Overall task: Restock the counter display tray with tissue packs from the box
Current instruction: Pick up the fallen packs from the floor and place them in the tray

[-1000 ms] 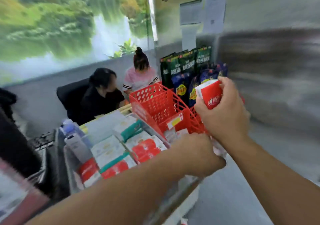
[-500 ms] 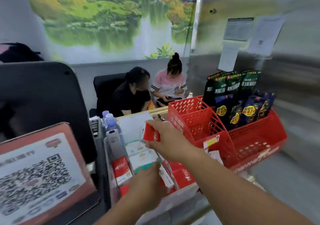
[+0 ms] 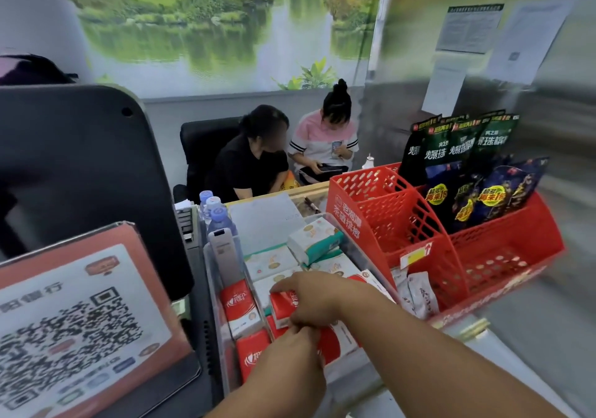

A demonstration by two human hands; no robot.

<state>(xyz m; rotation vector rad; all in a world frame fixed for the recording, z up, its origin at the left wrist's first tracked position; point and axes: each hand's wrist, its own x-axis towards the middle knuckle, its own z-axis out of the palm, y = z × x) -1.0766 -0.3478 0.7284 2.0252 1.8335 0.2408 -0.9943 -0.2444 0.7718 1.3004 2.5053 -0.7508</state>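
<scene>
A clear plastic display tray (image 3: 215,275) on the counter holds red tissue packs at its near end and white-and-green tissue packs (image 3: 314,240) further back. My right hand (image 3: 314,298) reaches down into the tray's middle row and grips a red tissue pack (image 3: 282,304). My left hand (image 3: 290,353) sits just below it, fingers pinched near the same pack and the red packs (image 3: 240,306) beside it. Whether the left hand grips anything is unclear. The box is out of sight.
A red perforated basket (image 3: 419,224) with dark snack bags (image 3: 467,172) stands right of the tray. A QR code sign (image 3: 74,321) and black monitor back (image 3: 80,166) fill the left. Water bottles (image 3: 216,214) stand behind the tray. Two persons sit beyond the counter.
My right hand carried the red pack from in front of the red basket leftward and down into the tray. The camera swung left, bringing the monitor and QR sign into view.
</scene>
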